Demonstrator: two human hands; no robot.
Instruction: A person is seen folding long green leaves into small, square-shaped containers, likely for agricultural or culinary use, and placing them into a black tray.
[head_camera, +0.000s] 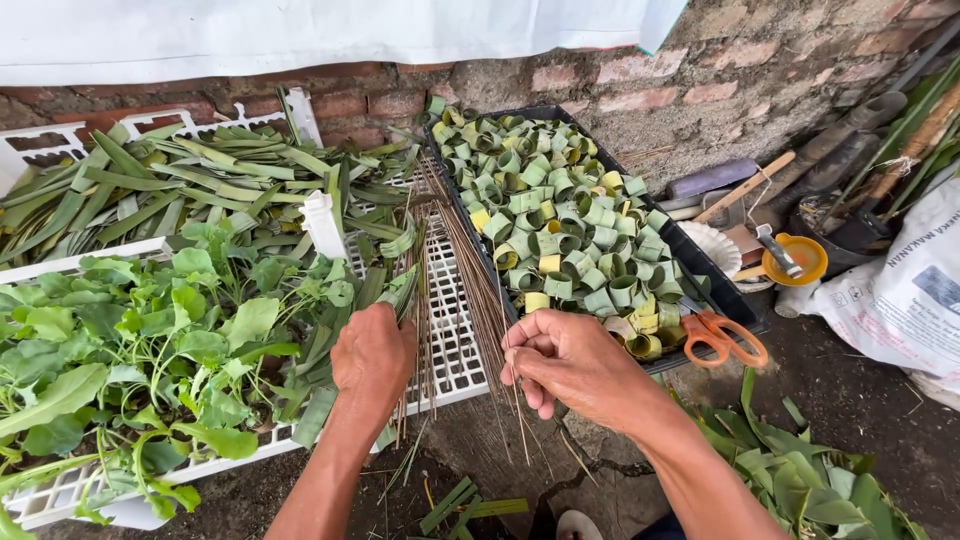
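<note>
Close head view, downward over hands (470, 365)

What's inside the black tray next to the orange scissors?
The black tray is packed with little rings of rolled green and yellow leaf strips. They hide its floor, and the orange scissors lie on its near corner.

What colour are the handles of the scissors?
Orange. The scissors lie on the black tray's edge near the right hand, seen in the head view.
</note>
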